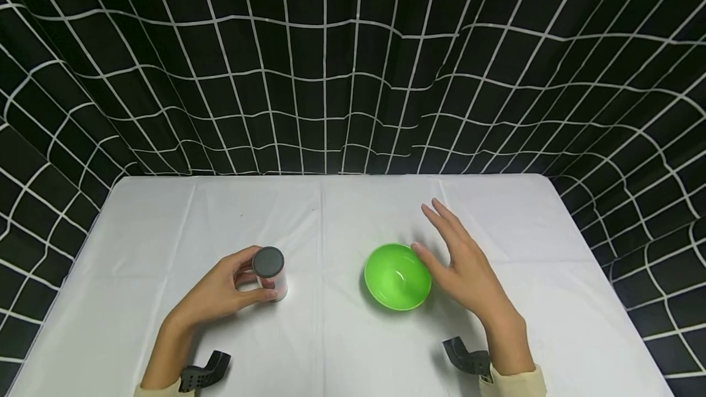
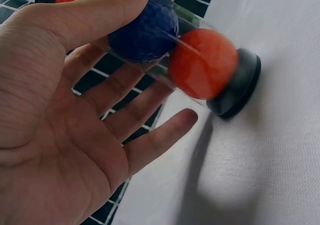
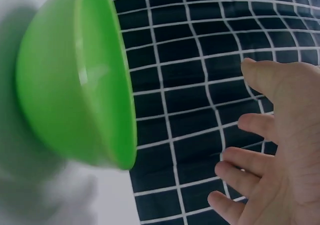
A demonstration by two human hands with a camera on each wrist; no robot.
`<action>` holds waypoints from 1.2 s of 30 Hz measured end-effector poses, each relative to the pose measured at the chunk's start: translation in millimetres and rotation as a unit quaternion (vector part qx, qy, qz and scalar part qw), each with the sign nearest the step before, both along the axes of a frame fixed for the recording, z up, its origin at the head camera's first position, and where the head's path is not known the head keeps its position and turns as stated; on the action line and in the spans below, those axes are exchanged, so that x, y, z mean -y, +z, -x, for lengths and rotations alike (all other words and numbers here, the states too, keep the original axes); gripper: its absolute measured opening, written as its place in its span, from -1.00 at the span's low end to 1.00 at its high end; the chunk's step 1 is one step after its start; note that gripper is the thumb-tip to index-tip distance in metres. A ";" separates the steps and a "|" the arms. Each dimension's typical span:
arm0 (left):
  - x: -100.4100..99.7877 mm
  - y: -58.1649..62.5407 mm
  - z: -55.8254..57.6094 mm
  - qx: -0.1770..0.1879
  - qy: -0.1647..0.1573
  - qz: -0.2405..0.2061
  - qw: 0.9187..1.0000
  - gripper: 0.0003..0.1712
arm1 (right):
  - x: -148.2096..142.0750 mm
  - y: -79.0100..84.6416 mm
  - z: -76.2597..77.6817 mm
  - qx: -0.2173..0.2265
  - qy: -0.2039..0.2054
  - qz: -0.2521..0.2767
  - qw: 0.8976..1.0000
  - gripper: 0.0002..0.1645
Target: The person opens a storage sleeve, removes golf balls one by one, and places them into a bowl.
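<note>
My left hand point(image 1: 220, 290) grips a clear plastic canister point(image 1: 280, 287) with a dark grey lid point(image 1: 268, 261), thumb on the near side and fingers behind. In the left wrist view an orange-red ball point(image 2: 202, 64) and a dark blue ball point(image 2: 150, 32) show through its clear wall, with part of another red ball beyond the thumb. The canister's black end point(image 2: 240, 87) is close over the white cloth. A bright green bowl point(image 1: 397, 277) sits upright to the right of centre. Beside its right rim is my right hand point(image 1: 469, 265), fingers spread and nothing held.
White cloth covers the table point(image 1: 331, 348), with fold lines across it. A black curtain with a white grid point(image 1: 342, 90) surrounds the back and both sides. Each wrist carries a black camera mount, such as the right one point(image 1: 466, 357).
</note>
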State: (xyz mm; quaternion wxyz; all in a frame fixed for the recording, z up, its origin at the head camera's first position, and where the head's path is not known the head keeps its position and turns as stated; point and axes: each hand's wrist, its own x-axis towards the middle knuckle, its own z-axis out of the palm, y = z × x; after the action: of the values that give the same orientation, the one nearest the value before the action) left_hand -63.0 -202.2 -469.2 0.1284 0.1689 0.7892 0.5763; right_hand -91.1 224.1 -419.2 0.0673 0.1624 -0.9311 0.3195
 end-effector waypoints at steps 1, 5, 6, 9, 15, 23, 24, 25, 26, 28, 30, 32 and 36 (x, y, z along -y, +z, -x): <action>0.4 -0.9 -1.3 0.002 0.002 -0.002 1.000 -0.47 | 3.4 0.4 -0.3 0.000 0.002 0.005 1.000 -0.18; -0.1 -1.8 -2.7 0.009 0.005 -0.010 1.000 -0.50 | 14.6 4.5 0.2 -0.002 0.010 0.028 1.000 -0.19; -0.1 -1.5 -2.5 0.009 0.005 -0.011 1.000 -0.49 | 17.2 5.6 0.5 -0.003 0.014 0.034 0.999 -0.19; -0.3 0.3 -1.9 0.003 0.008 -0.010 1.000 -0.49 | 25.9 9.2 1.5 -0.004 0.024 0.049 0.998 -0.18; -0.7 5.0 -2.5 -0.007 0.017 -0.009 1.000 -0.50 | 47.0 15.8 2.7 0.015 0.042 0.098 0.994 -0.16; -3.1 10.6 -2.2 -0.020 0.020 0.005 1.000 -0.58 | 68.0 18.7 -1.9 0.054 0.070 0.135 0.987 -0.18; -3.2 11.6 -2.2 -0.024 0.023 0.009 0.999 -0.58 | 69.7 18.8 -2.7 0.058 0.074 0.133 0.987 -0.19; -3.2 12.5 -2.3 -0.027 0.026 0.014 0.999 -0.58 | 71.3 18.5 -3.5 0.060 0.078 0.132 0.986 -0.19; -3.2 13.4 -2.4 -0.034 0.028 0.021 0.999 -0.58 | 73.1 18.3 -4.4 0.060 0.082 0.131 0.986 -0.21; -3.4 15.0 -2.5 -0.056 0.034 0.044 0.997 -0.53 | 77.1 17.8 -6.0 0.059 0.091 0.129 0.986 -0.23; -4.0 16.6 -2.8 -0.080 0.043 0.070 0.993 -0.46 | 81.5 17.3 -6.9 0.057 0.100 0.128 0.985 -0.26; -4.5 18.4 -3.4 -0.099 0.052 0.094 0.989 -0.36 | 85.8 16.6 -7.3 0.054 0.108 0.127 0.985 -0.29; -5.1 22.6 -5.5 -0.108 0.072 0.116 0.985 -0.28 | 92.7 16.4 -9.3 0.061 0.112 0.118 0.985 -0.32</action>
State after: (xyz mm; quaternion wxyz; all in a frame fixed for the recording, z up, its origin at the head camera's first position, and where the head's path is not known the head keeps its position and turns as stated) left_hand -57.4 -197.1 -446.6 0.0198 0.1571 0.8701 0.4668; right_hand -81.8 131.5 -402.8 -0.0075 0.2369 -0.8651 0.4420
